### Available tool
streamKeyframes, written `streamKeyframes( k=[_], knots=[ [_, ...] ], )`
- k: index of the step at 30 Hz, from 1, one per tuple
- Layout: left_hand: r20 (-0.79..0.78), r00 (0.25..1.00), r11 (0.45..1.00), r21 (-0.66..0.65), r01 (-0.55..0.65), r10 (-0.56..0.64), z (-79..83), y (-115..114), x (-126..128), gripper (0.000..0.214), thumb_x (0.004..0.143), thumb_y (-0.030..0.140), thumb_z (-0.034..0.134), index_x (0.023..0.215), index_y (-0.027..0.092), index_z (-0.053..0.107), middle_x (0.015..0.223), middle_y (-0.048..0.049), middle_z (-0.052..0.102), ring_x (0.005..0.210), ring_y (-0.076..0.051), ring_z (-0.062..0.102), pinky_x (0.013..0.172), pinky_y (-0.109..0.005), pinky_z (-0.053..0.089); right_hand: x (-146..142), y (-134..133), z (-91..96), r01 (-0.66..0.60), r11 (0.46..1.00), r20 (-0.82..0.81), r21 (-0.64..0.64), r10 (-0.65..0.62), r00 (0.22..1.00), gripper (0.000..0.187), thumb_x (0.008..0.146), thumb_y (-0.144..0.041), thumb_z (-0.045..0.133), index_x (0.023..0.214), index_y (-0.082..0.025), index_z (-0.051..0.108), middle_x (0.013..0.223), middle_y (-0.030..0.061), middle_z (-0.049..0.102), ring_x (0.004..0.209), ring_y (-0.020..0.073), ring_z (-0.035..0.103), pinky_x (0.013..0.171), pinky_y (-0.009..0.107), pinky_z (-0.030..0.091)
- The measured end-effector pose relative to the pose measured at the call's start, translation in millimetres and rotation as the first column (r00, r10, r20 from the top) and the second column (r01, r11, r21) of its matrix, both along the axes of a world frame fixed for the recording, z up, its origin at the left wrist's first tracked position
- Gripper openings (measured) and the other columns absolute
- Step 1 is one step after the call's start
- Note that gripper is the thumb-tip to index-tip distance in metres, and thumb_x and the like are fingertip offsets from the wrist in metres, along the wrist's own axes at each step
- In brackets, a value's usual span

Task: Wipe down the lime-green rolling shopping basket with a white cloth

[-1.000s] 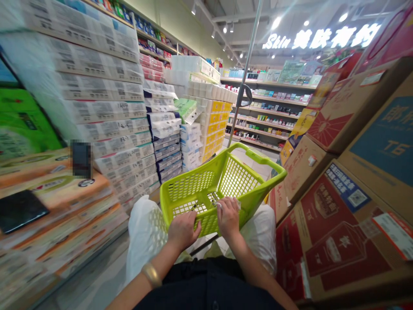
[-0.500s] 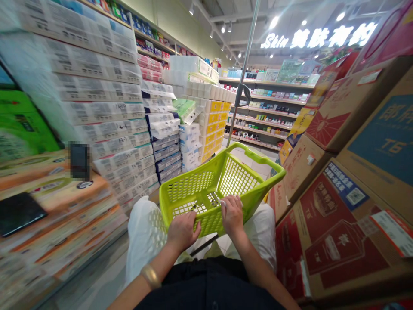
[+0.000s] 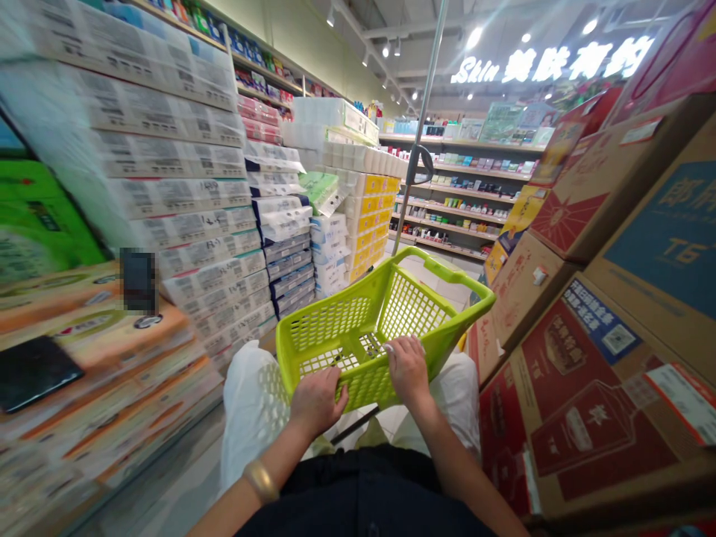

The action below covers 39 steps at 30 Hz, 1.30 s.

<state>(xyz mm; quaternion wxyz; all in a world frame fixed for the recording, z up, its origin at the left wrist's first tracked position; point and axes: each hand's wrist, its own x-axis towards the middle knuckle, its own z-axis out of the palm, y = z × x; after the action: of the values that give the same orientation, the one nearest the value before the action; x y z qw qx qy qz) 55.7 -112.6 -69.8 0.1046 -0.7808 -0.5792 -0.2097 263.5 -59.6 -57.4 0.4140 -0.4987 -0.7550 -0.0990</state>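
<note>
A lime-green shopping basket (image 3: pixel 347 313) with lattice sides stands tilted between my knees. Nothing lies on the part of its floor that shows. My left hand (image 3: pixel 318 401) is curled over the near rim, thumb on the outer side and fingertips inside. Farther right along the same rim, my right hand (image 3: pixel 408 367) bends its fingers over the edge, with a small whitish bit at one fingertip. A metal pole (image 3: pixel 428 97) with a dark grip rises behind the basket; where its lower end joins is hidden.
Stacked tissue packs (image 3: pixel 184 201) line the left side, a dark phone-like slab (image 3: pixel 39 373) lying on the orange ones. Large cartons (image 3: pixel 593 403) are piled close on the right. Shelves of small goods (image 3: pixel 464 179) stand ahead beyond the aisle.
My right hand has shifted slightly right along the basket's rim. My left hand and the basket stay nearly in place.
</note>
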Motion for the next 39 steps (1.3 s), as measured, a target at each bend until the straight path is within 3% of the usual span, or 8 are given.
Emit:
streamKeyframes(
  k=[3,8,12,16,20,31,35,39],
  knots=[
    [0.007,1.000,1.000,0.003,-0.006,0.006,-0.1,1,0,0.020,0.083,0.032,0.046,0.090,0.020,0.060,0.083,-0.0066,0.068,0.076,-0.022,0.063,0.069,-0.032,0.045,-7,0,-0.3,0.035,0.999,0.044,-0.006,-0.034,0.998,0.020,0.094,-0.022,0.046,0.086,-0.022,0.064,0.085,0.0057,0.061,0.092,0.0218,0.052,0.105,0.043,0.032],
    [0.011,1.000,1.000,0.004,0.011,-0.011,1.4,0,-1,0.019,0.084,0.031,0.046,0.088,0.019,0.060,0.080,-0.0065,0.067,0.076,-0.023,0.063,0.067,-0.032,0.045,-48,-23,-10.8,-0.189,0.981,0.085,-0.046,0.192,0.978,0.012,0.091,-0.022,0.052,0.094,-0.024,0.063,0.091,0.0022,0.062,0.100,0.0197,0.050,0.109,0.040,0.028],
    [0.005,1.000,1.000,-0.004,0.020,-0.020,2.4,-1,-2,0.017,0.083,0.031,0.047,0.087,0.019,0.059,0.078,-0.0066,0.067,0.075,-0.023,0.063,0.067,-0.032,0.045,-37,-17,-2.8,-0.314,0.943,0.148,-0.110,0.328,0.933,0.013,0.093,-0.022,0.052,0.097,-0.025,0.064,0.092,0.0016,0.063,0.097,0.0183,0.051,0.099,0.034,0.036],
    [-0.005,1.000,1.000,-0.004,0.004,-0.004,1.4,-1,-2,0.019,0.084,0.032,0.046,0.089,0.019,0.059,0.080,-0.0067,0.067,0.076,-0.022,0.063,0.069,-0.033,0.046,3,6,19.7,-0.196,0.972,0.165,-0.130,0.216,0.962,0.015,0.093,-0.021,0.052,0.092,-0.024,0.067,0.086,0.0030,0.063,0.087,0.0190,0.051,0.082,0.031,0.041],
    [0.013,1.000,1.000,-0.004,-0.001,0.001,0.4,1,-4,0.020,0.084,0.033,0.046,0.091,0.019,0.059,0.083,-0.0069,0.068,0.077,-0.022,0.062,0.071,-0.033,0.046,20,13,27.9,-0.083,0.996,0.162,-0.019,0.085,0.983,0.014,0.089,-0.022,0.059,0.092,-0.029,0.070,0.111,0.0046,0.060,0.106,0.0227,0.047,0.093,0.037,0.037],
    [0.025,1.000,1.000,0.021,0.005,-0.005,1.6,0,-7,0.018,0.082,0.032,0.048,0.087,0.019,0.060,0.079,-0.0066,0.066,0.076,-0.022,0.063,0.068,-0.032,0.045,-40,-22,-6.8,-0.359,0.930,0.108,-0.079,0.366,0.924,0.023,0.092,-0.021,0.054,0.112,-0.029,0.061,0.103,0.0005,0.065,0.110,0.0181,0.050,0.107,0.038,0.029],
    [0.004,1.000,1.000,0.010,-0.004,0.004,2.9,-1,-5,0.018,0.083,0.032,0.047,0.087,0.020,0.059,0.079,-0.0068,0.066,0.076,-0.022,0.062,0.069,-0.032,0.045,-26,-14,2.1,-0.389,0.914,0.101,-0.116,0.401,0.910,0.022,0.095,-0.019,0.045,0.111,-0.022,0.060,0.102,0.0038,0.066,0.102,0.0182,0.054,0.099,0.034,0.037],
    [0.017,1.000,1.000,-0.015,-0.015,0.015,2.8,-1,-4,0.019,0.083,0.033,0.046,0.087,0.020,0.059,0.081,-0.0066,0.067,0.077,-0.021,0.061,0.070,-0.032,0.045,-2,-2,9.7,-0.263,0.959,0.138,-0.111,0.276,0.951,0.019,0.094,-0.017,0.045,0.099,-0.023,0.062,0.097,0.0045,0.065,0.096,0.0195,0.054,0.091,0.033,0.039]
  ],
)
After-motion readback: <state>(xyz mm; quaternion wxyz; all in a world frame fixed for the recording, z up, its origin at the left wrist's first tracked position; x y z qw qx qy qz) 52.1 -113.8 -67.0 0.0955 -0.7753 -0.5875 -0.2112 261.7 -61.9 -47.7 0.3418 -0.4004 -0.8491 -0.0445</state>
